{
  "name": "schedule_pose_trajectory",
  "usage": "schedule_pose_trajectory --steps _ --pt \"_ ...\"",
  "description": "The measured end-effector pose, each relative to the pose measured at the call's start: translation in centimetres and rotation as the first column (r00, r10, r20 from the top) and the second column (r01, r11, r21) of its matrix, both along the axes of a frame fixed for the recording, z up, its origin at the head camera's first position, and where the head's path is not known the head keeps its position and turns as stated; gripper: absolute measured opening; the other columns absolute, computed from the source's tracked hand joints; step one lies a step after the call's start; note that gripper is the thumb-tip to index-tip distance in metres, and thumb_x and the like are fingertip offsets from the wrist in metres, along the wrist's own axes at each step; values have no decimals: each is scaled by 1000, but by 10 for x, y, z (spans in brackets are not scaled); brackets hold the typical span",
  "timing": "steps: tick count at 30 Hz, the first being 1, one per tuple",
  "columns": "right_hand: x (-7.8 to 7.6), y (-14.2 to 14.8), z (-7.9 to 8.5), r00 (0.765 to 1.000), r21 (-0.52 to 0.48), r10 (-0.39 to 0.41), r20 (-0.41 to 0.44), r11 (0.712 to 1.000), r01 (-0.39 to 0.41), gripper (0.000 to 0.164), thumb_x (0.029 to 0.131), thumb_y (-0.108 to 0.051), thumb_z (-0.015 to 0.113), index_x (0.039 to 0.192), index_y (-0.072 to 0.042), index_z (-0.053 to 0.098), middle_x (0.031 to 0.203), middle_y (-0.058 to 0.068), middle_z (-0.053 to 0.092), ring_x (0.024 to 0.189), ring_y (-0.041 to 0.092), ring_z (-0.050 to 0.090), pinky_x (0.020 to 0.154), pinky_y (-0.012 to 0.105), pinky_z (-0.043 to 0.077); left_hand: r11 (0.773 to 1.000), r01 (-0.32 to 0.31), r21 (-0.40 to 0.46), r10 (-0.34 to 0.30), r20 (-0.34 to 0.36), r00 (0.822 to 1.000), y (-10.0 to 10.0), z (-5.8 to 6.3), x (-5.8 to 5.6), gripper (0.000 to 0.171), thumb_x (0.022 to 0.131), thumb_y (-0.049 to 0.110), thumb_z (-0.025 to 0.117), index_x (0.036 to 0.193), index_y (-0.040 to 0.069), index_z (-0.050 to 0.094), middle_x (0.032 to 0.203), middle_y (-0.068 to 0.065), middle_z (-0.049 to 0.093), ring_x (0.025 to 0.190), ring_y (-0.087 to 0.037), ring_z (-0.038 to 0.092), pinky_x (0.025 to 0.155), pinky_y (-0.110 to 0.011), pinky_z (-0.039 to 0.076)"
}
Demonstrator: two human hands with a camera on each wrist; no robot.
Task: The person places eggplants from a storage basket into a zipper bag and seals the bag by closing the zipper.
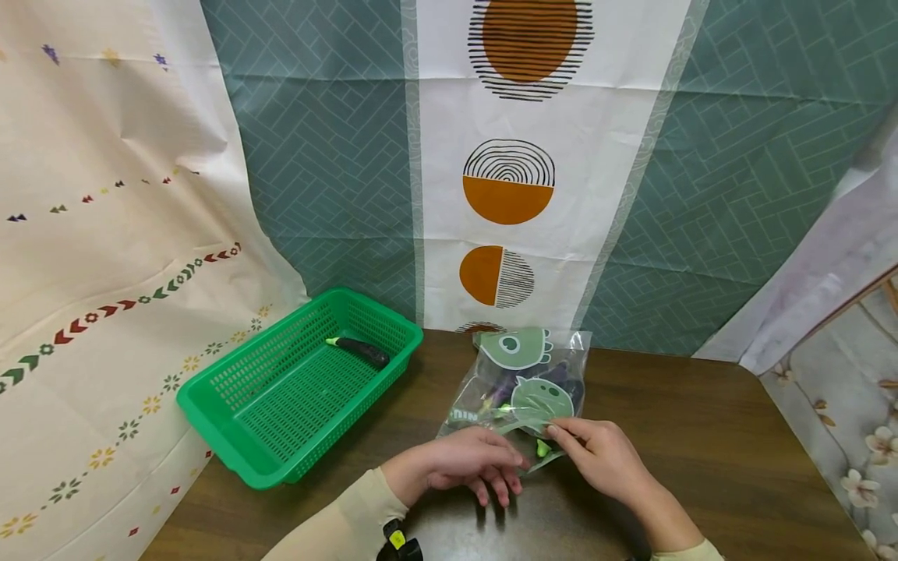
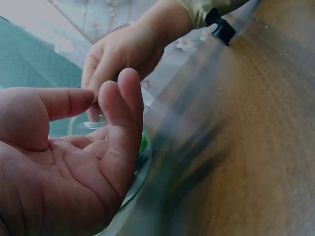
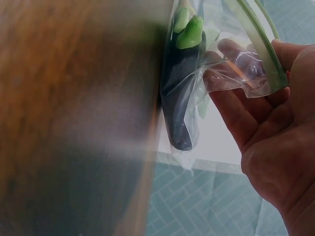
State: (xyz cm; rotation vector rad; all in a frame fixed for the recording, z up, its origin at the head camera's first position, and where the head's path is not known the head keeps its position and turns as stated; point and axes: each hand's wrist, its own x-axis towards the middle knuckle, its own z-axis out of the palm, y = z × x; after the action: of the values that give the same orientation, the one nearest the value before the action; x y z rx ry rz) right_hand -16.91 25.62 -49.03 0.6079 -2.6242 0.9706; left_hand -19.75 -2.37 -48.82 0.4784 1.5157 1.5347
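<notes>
A clear zip bag (image 1: 459, 389) with green cartoon prints lies on the table, its mouth toward me. Dark eggplants with green caps show through the plastic; one eggplant (image 3: 179, 93) lies close to the mouth in the right wrist view. My right hand (image 1: 606, 460) pinches the green zip edge (image 3: 268, 59) between thumb and fingers, holding that side raised. At the left of the mouth is my left hand (image 1: 470, 461), its fingers loosely bent. In the left wrist view, the palm (image 2: 64, 177) faces the camera with nothing in it, and the thumb tip comes close to the fingertips.
A green plastic basket (image 1: 277, 475) stands at the left of the brown table (image 1: 673, 413), with one eggplant (image 1: 361, 351) inside it. Behind the table hangs a patterned curtain (image 1: 337, 156). More cloth hangs along both sides.
</notes>
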Motion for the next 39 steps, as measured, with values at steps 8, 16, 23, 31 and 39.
schedule_pose_trajectory --steps 8,16,23,31,39 --pt "0 0 0 1000 5 4 -18 1000 -4 12 107 -20 77 113 -24 87 104 -19 81 93 -1 74 80 35 64 999 40 -16 -41 -61 997 -17 18 -8 45 114 24 63 139 -13 66 100 -8 80 79 -16 76 59 -26 59" --pt "-1 2 0 998 8 15 -53 1000 -14 12 105 -18 79 112 -22 88 104 -17 82 92 -1 74 79 35 65 998 -12 -65 -3 -226 974 -30 50 -10 26 113 23 67 121 1 77 98 -8 80 80 -18 77 61 -29 60" --pt "-2 1 -2 1000 -8 21 -21 1000 -21 12 106 -19 78 112 -24 87 103 -18 81 90 -3 72 77 33 63 991 -95 -99 57 -330 942 -50 75 -20 24 112 21 69 123 1 77 100 -13 79 84 -25 78 65 -32 64" --pt "-2 -3 -1 1000 -11 26 -6 1000 -26 12 107 -21 78 113 -24 87 104 -19 81 92 -2 73 79 33 64 977 -190 -100 129 -433 892 -85 100 -33 24 111 19 71 126 1 75 102 -14 77 90 -34 77 70 -37 65" --pt "-1 -1 0 1000 -21 16 1 1000 -16 13 106 -19 78 112 -25 87 100 -20 81 86 -3 68 74 30 61 940 -312 -136 178 -583 792 -115 122 -46 30 111 25 71 131 2 73 103 -17 78 96 -34 75 78 -49 66"
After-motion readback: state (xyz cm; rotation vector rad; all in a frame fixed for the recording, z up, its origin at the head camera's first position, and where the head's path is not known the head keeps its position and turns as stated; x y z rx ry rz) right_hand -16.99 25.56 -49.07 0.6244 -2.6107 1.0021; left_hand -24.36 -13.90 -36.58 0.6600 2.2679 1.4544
